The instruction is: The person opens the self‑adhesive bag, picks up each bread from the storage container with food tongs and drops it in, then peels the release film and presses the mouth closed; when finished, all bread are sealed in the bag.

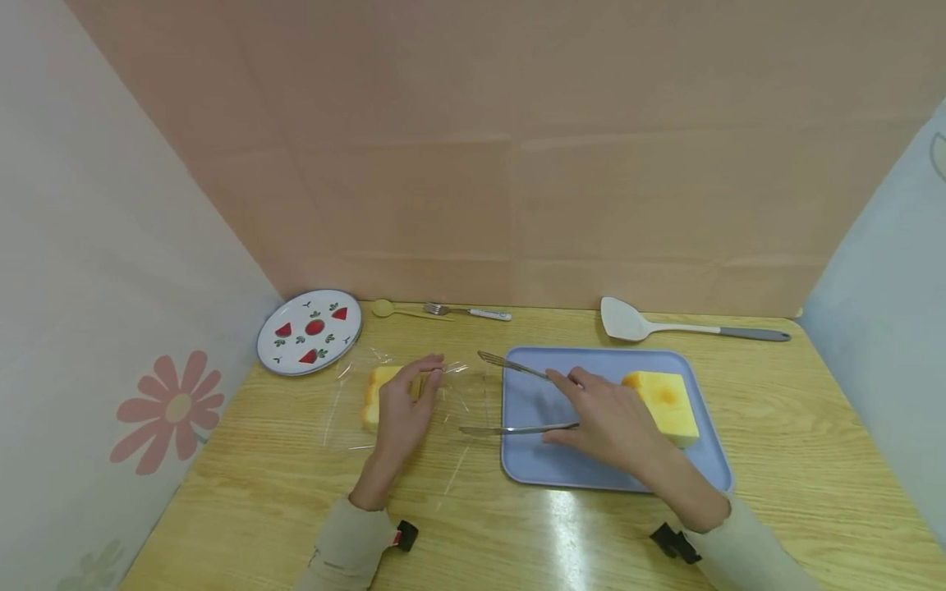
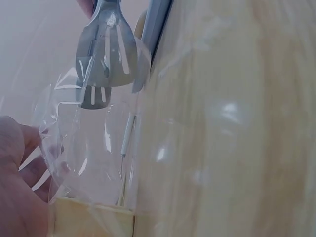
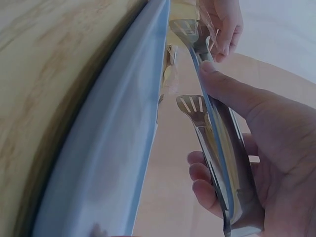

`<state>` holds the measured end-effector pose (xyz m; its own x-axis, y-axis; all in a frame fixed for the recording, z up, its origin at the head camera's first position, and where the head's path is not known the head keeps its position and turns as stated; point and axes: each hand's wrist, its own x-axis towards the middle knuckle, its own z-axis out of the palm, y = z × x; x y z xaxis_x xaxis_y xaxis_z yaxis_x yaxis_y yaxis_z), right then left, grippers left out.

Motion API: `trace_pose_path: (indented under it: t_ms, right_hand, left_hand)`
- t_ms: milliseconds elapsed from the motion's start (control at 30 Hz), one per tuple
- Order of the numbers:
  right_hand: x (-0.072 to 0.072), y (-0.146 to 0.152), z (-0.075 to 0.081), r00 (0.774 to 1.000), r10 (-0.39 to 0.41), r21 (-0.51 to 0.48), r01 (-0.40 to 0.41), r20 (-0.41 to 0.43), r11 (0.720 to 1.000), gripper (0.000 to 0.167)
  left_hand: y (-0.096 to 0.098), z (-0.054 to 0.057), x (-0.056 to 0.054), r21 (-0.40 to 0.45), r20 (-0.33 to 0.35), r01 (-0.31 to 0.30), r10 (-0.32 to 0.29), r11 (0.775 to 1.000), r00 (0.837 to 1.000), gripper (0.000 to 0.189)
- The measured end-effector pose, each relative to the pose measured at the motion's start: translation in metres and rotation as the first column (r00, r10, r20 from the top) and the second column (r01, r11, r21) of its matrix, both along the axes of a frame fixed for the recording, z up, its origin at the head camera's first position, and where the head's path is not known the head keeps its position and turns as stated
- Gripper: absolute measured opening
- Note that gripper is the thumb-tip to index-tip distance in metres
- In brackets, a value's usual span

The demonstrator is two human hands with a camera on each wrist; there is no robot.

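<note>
My left hand (image 1: 402, 410) pinches the edge of a clear plastic bag (image 1: 342, 414) at its open side. Inside the bag lies a slice of bread (image 1: 373, 396), partly hidden behind that hand. My right hand (image 1: 617, 423) grips metal tongs (image 1: 534, 429), thumb on one arm and fingers on the other. The tongs' arms are spread, and their slotted tips (image 3: 192, 104) point left toward the bag's mouth with nothing between them. Beneath the right hand is a blue tray (image 1: 547, 472), bearing a square yellow piece of bread (image 1: 668, 406) on its right side.
A white plate (image 1: 336, 332) with strawberry and watermelon pictures stands at the back left. Beside it lie a wooden spoon (image 1: 384, 309) and a fork (image 1: 473, 312). Behind the tray rests a white spatula (image 1: 628, 320) with a grey handle end. Walls border the table.
</note>
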<state>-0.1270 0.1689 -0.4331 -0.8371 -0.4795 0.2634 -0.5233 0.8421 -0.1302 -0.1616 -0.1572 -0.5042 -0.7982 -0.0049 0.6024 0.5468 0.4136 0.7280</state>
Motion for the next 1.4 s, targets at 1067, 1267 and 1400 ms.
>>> trace_pose_path:
  t_ms: [1067, 1267, 1400]
  right_hand:
    - [0.019, 0.076, 0.022, 0.999, -0.037, -0.102, 0.037, -0.002, 0.994, 0.086]
    - [0.027, 0.095, 0.025, 0.999, -0.042, -0.108, 0.040, -0.017, 0.993, 0.086]
    - [0.030, 0.110, 0.026, 0.998, -0.061, -0.101, 0.058, -0.029, 0.993, 0.084]
  left_hand:
    - [-0.003, -0.010, -0.005, 0.022, 0.048, 0.015, -0.016, 1.000, 0.999, 0.019]
    - [-0.007, -0.017, -0.008, 0.019, 0.034, 0.036, -0.036, 0.999, 0.999, 0.018]
    - [-0.008, -0.018, -0.009, 0.009, 0.051, 0.033, -0.033, 0.999, 0.998, 0.020]
